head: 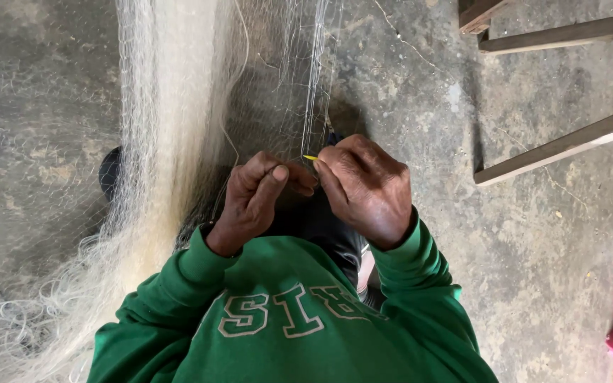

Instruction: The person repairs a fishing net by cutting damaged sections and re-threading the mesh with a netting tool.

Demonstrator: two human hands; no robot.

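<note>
Green sweatshirt sleeves [179, 284] frame both hands at picture centre. Pale fishing net [172, 92] hangs from above and pools on the concrete floor [519, 234] at left. Left hand [257, 198] pinches a net strand, fingers closed. Right hand [367, 188] grips a yellow netting needle [310, 157], only its tip visible. Judged step: knotting a mesh; next move calls for threading the needle through. The knot is hidden; a wooden frame [569, 92] is cut off.

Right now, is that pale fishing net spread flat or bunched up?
Mostly bunched: the net hangs in a thick gathered bundle down to the concrete floor, with only thin meshes fanning out near the hands.
</note>
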